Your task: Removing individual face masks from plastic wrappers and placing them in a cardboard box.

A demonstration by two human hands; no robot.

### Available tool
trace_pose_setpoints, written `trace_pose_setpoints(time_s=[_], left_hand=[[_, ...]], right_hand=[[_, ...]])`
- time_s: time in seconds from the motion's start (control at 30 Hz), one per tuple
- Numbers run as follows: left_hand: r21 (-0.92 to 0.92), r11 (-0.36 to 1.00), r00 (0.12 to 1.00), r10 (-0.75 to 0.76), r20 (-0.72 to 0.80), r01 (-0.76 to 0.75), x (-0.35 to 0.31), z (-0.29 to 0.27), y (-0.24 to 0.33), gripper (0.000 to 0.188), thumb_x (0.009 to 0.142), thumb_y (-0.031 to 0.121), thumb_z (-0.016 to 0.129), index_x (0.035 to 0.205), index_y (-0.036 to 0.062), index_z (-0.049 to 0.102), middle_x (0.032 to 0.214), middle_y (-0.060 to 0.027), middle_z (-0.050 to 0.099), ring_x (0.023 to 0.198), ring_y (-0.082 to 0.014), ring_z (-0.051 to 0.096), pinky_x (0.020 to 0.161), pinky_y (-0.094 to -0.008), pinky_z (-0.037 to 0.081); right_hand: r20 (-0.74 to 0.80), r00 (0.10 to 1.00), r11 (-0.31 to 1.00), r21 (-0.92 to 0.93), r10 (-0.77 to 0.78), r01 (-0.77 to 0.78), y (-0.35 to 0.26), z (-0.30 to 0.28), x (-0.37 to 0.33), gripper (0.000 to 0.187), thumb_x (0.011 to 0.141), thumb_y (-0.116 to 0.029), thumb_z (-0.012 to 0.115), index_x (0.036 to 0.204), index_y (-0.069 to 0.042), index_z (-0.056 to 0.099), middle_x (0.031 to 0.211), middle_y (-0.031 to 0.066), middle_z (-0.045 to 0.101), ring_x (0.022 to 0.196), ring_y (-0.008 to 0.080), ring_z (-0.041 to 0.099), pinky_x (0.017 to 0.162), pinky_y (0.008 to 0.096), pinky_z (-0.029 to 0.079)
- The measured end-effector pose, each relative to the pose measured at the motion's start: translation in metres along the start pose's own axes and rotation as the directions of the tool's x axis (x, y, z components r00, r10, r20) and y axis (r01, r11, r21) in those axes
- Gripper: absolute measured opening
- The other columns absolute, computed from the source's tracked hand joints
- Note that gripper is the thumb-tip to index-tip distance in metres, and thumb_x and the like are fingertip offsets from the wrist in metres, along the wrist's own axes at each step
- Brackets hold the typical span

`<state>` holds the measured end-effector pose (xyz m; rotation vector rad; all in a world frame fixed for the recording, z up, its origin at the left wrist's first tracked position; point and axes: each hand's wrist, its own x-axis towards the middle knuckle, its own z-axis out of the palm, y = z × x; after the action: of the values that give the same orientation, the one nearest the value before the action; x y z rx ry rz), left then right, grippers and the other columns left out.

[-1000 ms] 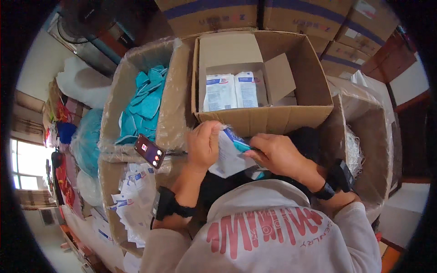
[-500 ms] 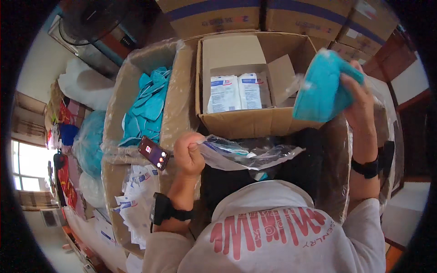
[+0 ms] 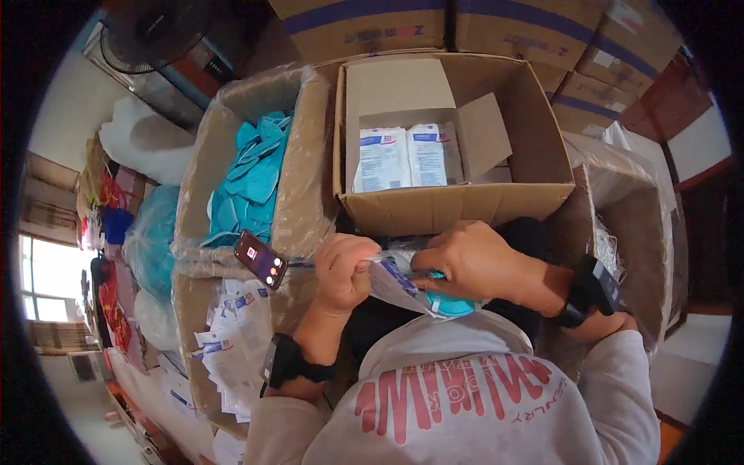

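My left hand (image 3: 341, 271) pinches the edge of a clear plastic bag (image 3: 394, 288) with printed marks, held over my lap. My right hand (image 3: 482, 262) is closed at the bag's mouth, its fingertips bent inward. Below that hand a teal face mask (image 3: 452, 305) shows, at least partly within the bag's plastic. The right fingertips meet teal material, though the palm hides much of the grip. Just left of my left hand, a phone (image 3: 262, 260) with a lit screen rests on the box edges.
A carton of teal masks (image 3: 246, 182) stands at left, with printed empty-looking packets (image 3: 236, 341) in the box nearer me. Ahead, an open carton (image 3: 457, 209) holds white packs (image 3: 383, 159). Another box (image 3: 639, 209) is at right; stacked cartons (image 3: 527, 35) stand behind.
My right hand has come down from the upper right with the teal mask to the bag. My left hand has shifted slightly right, still gripping the bag's edge.
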<state>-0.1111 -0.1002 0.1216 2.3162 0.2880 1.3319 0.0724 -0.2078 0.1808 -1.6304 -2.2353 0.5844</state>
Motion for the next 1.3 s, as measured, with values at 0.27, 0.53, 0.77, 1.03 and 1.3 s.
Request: trace_pose_setpoints(time_s=[0.27, 0.53, 0.77, 1.03, 1.3], left_hand=[[0.107, 0.981, 0.980, -0.172, 0.099, 0.161, -0.006, 0.010, 0.009, 0.008, 0.075, 0.010, 0.056, 0.081, 0.0056, 0.058, 0.077, -0.0085, 0.061, 0.068, -0.0278, 0.057, 0.060, -0.0363, 0.045], [0.110, 0.968, 0.972, -0.232, 0.026, 0.227, -0.012, 0.009, 0.020, 0.014, 0.072, 0.012, 0.060, 0.084, 0.0071, 0.058, 0.076, -0.0072, 0.060, 0.068, -0.0249, 0.058, 0.060, -0.0345, 0.047], [0.146, 0.958, 0.962, -0.261, 0.075, 0.249, -0.014, 0.013, 0.026, 0.013, 0.075, 0.017, 0.059, 0.086, 0.0109, 0.057, 0.078, -0.0037, 0.060, 0.070, -0.0215, 0.057, 0.061, -0.0332, 0.046], [0.137, 0.966, 0.954, -0.240, 0.181, 0.218, -0.013, 0.020, 0.033, 0.011, 0.076, 0.017, 0.057, 0.085, 0.0099, 0.058, 0.078, -0.0041, 0.061, 0.070, -0.0228, 0.058, 0.062, -0.0339, 0.046], [0.144, 0.566, 0.575, -0.731, -0.367, 0.812, -0.080, -0.079, -0.031, 0.024, 0.087, 0.014, 0.045, 0.105, 0.0033, 0.056, 0.094, -0.0155, 0.060, 0.091, -0.0285, 0.057, 0.078, -0.0351, 0.045]], right_hand=[[0.077, 0.990, 0.988, 0.089, 0.117, -0.124, -0.010, 0.009, 0.004, 0.021, 0.071, -0.029, 0.058, 0.078, -0.010, 0.064, 0.069, 0.0146, 0.060, 0.064, 0.0330, 0.058, 0.058, 0.0407, 0.047], [0.160, 0.957, 0.882, 0.375, 0.243, -0.287, -0.018, 0.013, 0.000, 0.021, 0.067, -0.019, 0.066, 0.082, -0.005, 0.064, 0.071, 0.0161, 0.060, 0.064, 0.0312, 0.060, 0.059, 0.0333, 0.047], [0.199, 0.947, 0.879, 0.361, 0.252, -0.310, -0.020, 0.011, -0.002, 0.019, 0.066, -0.016, 0.066, 0.080, -0.003, 0.063, 0.069, 0.0174, 0.058, 0.063, 0.0319, 0.059, 0.059, 0.0333, 0.047], [0.299, 0.923, 0.959, 0.070, 0.241, -0.273, -0.005, 0.017, -0.005, 0.020, 0.066, -0.014, 0.064, 0.082, -0.002, 0.063, 0.073, 0.0212, 0.058, 0.066, 0.0345, 0.057, 0.061, 0.0369, 0.047], [-0.176, 0.585, 0.459, 0.803, 0.792, -0.381, 0.035, -0.010, -0.045, 0.025, 0.077, -0.017, 0.065, 0.097, -0.004, 0.057, 0.085, 0.0037, 0.058, 0.075, 0.0114, 0.053, 0.067, 0.0250, 0.042]])
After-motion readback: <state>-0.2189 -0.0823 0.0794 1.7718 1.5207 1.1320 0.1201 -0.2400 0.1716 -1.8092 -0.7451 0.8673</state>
